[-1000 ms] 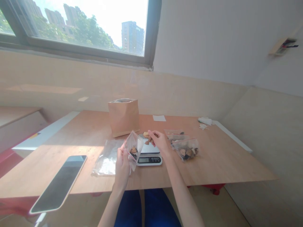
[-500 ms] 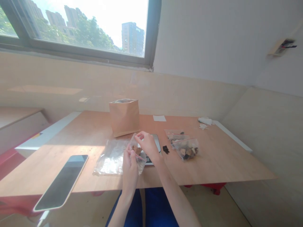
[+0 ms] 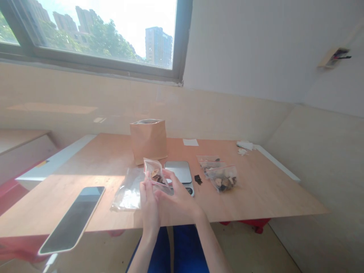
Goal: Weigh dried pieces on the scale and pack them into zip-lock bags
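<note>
Between my two hands is a small clear zip bag (image 3: 152, 165) with brown dried pieces (image 3: 156, 176) inside. Its mouth gapes toward the far side. My left hand (image 3: 148, 201) grips the bag's left side, and my right hand (image 3: 178, 191) has its fingers around the right side. Just beyond my right hand lies a kitchen scale (image 3: 179, 171), its plate bare. A dark dried piece (image 3: 198, 179) rests on the table right of the scale. Flat clear plastic bags (image 3: 127, 191) lie to the left of my left hand.
Filled zip bags (image 3: 224, 178) lie at the right. An upright brown paper pouch (image 3: 148, 142) stands behind the hands. A phone (image 3: 74, 218) with a cable overhangs the table's near left edge. White paper (image 3: 190, 142) and scraps (image 3: 243, 151) lie toward the back.
My right hand has come down from above the bag's mouth to its right side. The bag has shifted slightly left and tilted, and the scale's plate is now uncovered.
</note>
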Motion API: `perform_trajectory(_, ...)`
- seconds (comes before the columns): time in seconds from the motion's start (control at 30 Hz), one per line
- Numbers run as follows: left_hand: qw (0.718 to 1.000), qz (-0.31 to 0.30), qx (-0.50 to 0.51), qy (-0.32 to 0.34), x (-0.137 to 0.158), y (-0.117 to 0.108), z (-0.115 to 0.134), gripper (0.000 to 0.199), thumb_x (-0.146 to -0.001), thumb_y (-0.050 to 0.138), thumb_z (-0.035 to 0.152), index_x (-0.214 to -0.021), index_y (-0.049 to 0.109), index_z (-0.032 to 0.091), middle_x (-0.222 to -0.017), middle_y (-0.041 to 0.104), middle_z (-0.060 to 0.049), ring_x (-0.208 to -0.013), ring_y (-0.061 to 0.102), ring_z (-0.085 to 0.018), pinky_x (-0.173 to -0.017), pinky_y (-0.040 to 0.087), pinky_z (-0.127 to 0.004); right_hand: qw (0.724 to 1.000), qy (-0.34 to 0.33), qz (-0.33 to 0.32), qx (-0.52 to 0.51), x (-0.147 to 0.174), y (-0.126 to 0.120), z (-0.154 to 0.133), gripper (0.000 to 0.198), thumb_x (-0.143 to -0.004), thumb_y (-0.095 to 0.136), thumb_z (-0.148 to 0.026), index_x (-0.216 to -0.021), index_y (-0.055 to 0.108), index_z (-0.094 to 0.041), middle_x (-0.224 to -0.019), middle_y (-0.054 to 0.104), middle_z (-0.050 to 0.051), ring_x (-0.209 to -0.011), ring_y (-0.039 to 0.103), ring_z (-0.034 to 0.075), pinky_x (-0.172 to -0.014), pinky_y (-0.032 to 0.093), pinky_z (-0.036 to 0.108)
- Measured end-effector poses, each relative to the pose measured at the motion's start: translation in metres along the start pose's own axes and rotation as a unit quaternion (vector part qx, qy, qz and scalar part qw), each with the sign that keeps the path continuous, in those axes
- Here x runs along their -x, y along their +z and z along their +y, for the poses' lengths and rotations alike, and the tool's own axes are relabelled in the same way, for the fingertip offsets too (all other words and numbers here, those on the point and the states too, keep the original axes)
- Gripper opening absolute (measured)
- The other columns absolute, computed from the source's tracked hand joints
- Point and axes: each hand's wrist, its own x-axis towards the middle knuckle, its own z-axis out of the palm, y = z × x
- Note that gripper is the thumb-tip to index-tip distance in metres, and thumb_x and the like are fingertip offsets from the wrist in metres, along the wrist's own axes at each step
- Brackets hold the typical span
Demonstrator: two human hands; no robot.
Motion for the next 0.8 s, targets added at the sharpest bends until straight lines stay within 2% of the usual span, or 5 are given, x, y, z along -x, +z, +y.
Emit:
perform_trajectory(0.17, 0.995, -0.08, 0.048, 0.02, 0.014, 0.004, 0.0, 0.035, -0.086, 0.035, 0.053, -0.09, 0.051, 0.021, -0.114, 0.054, -0.006, -0.118, 0.047, -0.019, -0.091, 0.044, -0.032, 0.995, -0.024, 0.098, -0.024, 0.001, 0.008, 0.001, 0.029, -0.09, 0.046, -0.035, -0.114, 0.058, -0.025, -0.116, 0.062, 0.006, -0.111, 0.055, 0.018, -0.096, 0.044, 0.035)
perform_trajectory(0.4, 0.996, 0.008, -0.067, 0.051, -0.001, -0.005, 0.003, 0.044, -0.079, 0.054, 0.048, -0.113, 0.045, 0.022, -0.129, 0.048, -0.01, -0.12, 0.045, -0.023, -0.096, 0.038, -0.038, 0.982, -0.018, 0.167, -0.082, 0.016, -0.016, 0.009, 0.032, -0.092, 0.041, -0.038, -0.096, 0.067, -0.02, -0.1, 0.068, 0.006, -0.096, 0.063, 0.018, -0.089, 0.048, 0.032)
perform_trajectory(0.47, 0.995, -0.014, -0.091, 0.043, -0.01, -0.01, 0.0, 0.046, -0.077, 0.055, 0.049, -0.114, 0.049, 0.021, -0.123, 0.052, -0.009, -0.117, 0.047, -0.023, -0.096, 0.038, -0.037, 0.981, 0.004, 0.167, -0.101, 0.023, -0.02, 0.014, 0.035, -0.092, 0.04, -0.041, -0.097, 0.067, -0.02, -0.096, 0.069, 0.007, -0.09, 0.065, 0.019, -0.084, 0.05, 0.032)
perform_trajectory(0.6, 0.989, -0.121, -0.08, 0.016, -0.017, -0.018, -0.006, 0.038, -0.076, 0.055, 0.052, -0.088, 0.062, 0.017, -0.09, 0.065, -0.006, -0.087, 0.06, -0.02, -0.081, 0.045, -0.031, 0.971, 0.039, 0.212, -0.105, 0.033, -0.022, 0.024, 0.04, -0.089, 0.041, -0.049, -0.092, 0.066, -0.018, -0.082, 0.071, 0.008, -0.076, 0.067, 0.02, -0.076, 0.053, 0.034)
perform_trajectory(0.8, 0.994, -0.078, -0.068, 0.037, -0.007, -0.016, -0.014, 0.033, -0.074, 0.059, 0.048, -0.083, 0.066, 0.017, -0.073, 0.065, -0.002, -0.069, 0.059, -0.016, -0.069, 0.046, -0.026, 0.934, 0.094, 0.327, -0.108, 0.044, -0.022, 0.042, 0.038, -0.082, 0.05, -0.054, -0.084, 0.063, -0.018, -0.07, 0.071, 0.007, -0.066, 0.068, 0.022, -0.068, 0.054, 0.035)
